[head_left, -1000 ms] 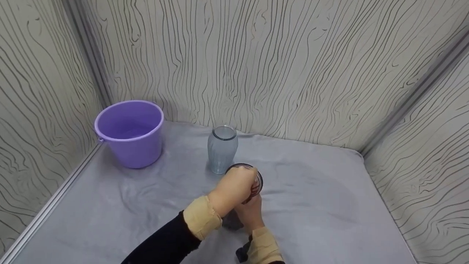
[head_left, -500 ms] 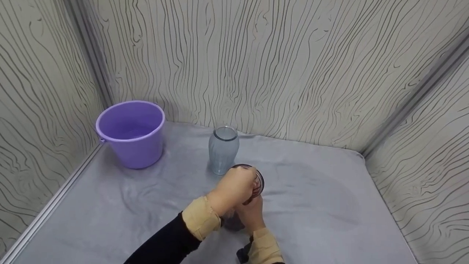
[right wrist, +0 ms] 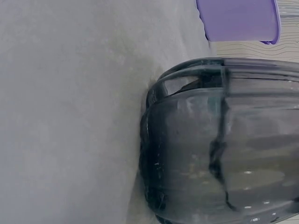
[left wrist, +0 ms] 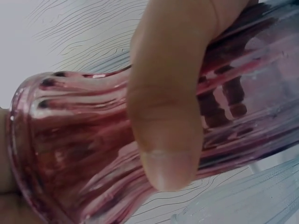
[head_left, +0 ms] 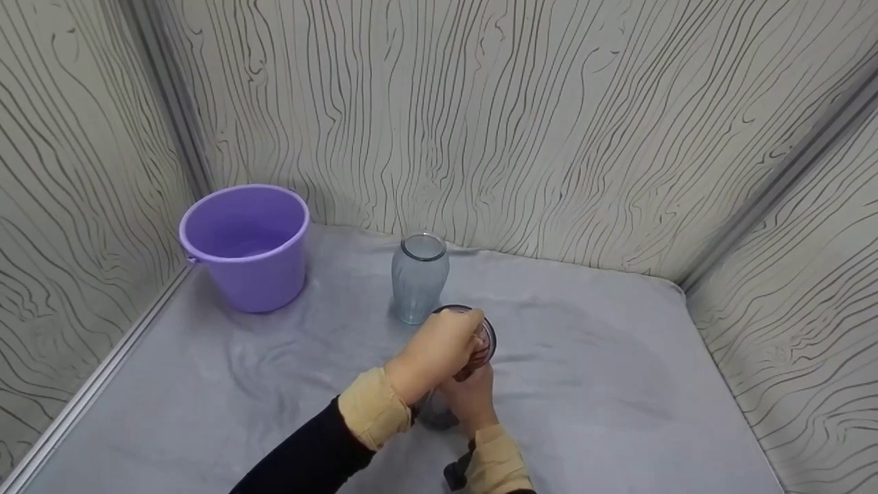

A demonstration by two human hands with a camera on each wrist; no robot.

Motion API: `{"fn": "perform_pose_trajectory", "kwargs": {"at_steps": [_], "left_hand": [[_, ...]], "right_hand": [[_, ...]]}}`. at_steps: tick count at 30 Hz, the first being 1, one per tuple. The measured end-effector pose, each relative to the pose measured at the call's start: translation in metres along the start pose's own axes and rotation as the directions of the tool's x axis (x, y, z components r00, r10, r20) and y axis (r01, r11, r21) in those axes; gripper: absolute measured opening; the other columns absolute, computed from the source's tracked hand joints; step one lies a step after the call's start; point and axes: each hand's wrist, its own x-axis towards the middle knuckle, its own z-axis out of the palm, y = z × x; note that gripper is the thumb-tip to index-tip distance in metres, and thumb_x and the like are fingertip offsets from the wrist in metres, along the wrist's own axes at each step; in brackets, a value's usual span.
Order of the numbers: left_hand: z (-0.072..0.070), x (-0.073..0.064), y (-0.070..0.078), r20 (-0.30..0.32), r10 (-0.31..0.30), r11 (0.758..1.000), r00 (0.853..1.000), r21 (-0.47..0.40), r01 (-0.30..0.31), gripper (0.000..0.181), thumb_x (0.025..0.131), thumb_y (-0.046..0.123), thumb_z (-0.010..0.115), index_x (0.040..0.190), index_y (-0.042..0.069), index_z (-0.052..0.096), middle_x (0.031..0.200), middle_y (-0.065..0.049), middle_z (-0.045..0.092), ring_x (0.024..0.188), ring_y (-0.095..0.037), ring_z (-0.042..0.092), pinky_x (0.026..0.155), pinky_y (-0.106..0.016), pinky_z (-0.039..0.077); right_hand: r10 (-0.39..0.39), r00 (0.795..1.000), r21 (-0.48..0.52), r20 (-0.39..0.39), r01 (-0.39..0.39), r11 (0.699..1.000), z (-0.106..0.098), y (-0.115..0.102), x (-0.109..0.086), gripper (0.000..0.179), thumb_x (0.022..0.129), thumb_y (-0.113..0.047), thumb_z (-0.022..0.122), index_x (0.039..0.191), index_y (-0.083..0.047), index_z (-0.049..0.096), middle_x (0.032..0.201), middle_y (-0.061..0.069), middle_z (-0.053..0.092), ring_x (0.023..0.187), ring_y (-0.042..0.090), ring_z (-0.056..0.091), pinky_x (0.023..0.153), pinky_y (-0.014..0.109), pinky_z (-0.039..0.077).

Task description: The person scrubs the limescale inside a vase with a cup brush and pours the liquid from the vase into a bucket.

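Note:
A ribbed glass vase (left wrist: 84,140), pink at the neck and dark grey toward its base (right wrist: 196,154), leans between my two hands. My left hand (head_left: 435,350) is curled over its flared rim, and some fingers seem to reach inside the mouth, though they are mostly hidden. Lower down, my right hand (head_left: 470,401) grips the neck; in the left wrist view one of its fingers (left wrist: 166,112) lies across the glass. The base is at or close to the cloth; contact is unclear. Just behind stands a pale blue glass vase (head_left: 420,285), upright.
A purple bucket (head_left: 264,274) stands at the back left. Grey cloth (head_left: 583,384) covers the table, with some wrinkles. Wood-patterned panels (head_left: 480,123) enclose the back and both sides.
Both hands stay on the pink vase, almost in place. The left hand has turned very slightly at the rim, and a little more of the dark base shows below. The view shifts slightly.

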Motion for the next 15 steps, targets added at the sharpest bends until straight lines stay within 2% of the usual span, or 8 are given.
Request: {"fn": "perform_pose_trajectory", "kwargs": {"at_steps": [3,7,11,15], "left_hand": [[0.0012,-0.0002,0.0015,-0.015,0.001,1.0,1.0,0.003,-0.001,0.018,0.091,-0.002,0.067,0.082,0.006,0.053,0.071,-0.005,0.06,0.074,-0.023,0.068,0.064,-0.034,0.055],[0.0028,0.0008,0.0035,-0.022,-0.003,0.999,1.0,0.033,0.004,0.018,0.091,-0.003,0.065,0.081,0.007,0.053,0.072,-0.005,0.061,0.074,-0.022,0.068,0.065,-0.033,0.056],[0.0042,0.0013,0.0041,-0.009,-0.015,0.998,1.0,0.063,0.015,0.017,0.093,-0.003,0.061,0.081,0.007,0.055,0.073,-0.005,0.063,0.075,-0.023,0.069,0.065,-0.034,0.056],[0.0035,0.0012,0.0035,0.002,0.004,0.998,1.0,0.065,-0.004,0.016,0.094,-0.003,0.061,0.082,0.007,0.057,0.074,-0.005,0.065,0.074,-0.023,0.07,0.064,-0.033,0.056]], "right_hand": [[0.026,1.0,-0.015,-0.009,-0.026,1.0,-0.0008,-0.0005,0.0005,0.045,0.078,0.001,0.074,0.117,0.009,0.053,0.094,0.005,0.062,0.079,0.01,0.06,0.072,0.026,0.053],[0.021,0.999,-0.092,-0.034,-0.024,0.995,-0.0016,-0.0001,0.0011,0.044,0.076,-0.002,0.074,0.114,0.007,0.054,0.089,0.003,0.059,0.076,0.01,0.056,0.069,0.025,0.049],[0.026,0.999,-0.124,-0.039,-0.03,0.992,-0.0017,0.0,0.001,0.049,0.076,-0.005,0.075,0.117,0.008,0.053,0.095,0.005,0.06,0.081,0.01,0.057,0.073,0.026,0.05],[0.033,0.999,-0.112,-0.034,-0.037,0.993,-0.0019,0.0001,0.0005,0.05,0.077,-0.006,0.075,0.12,0.008,0.053,0.099,0.007,0.062,0.085,0.011,0.058,0.077,0.027,0.051]]}}
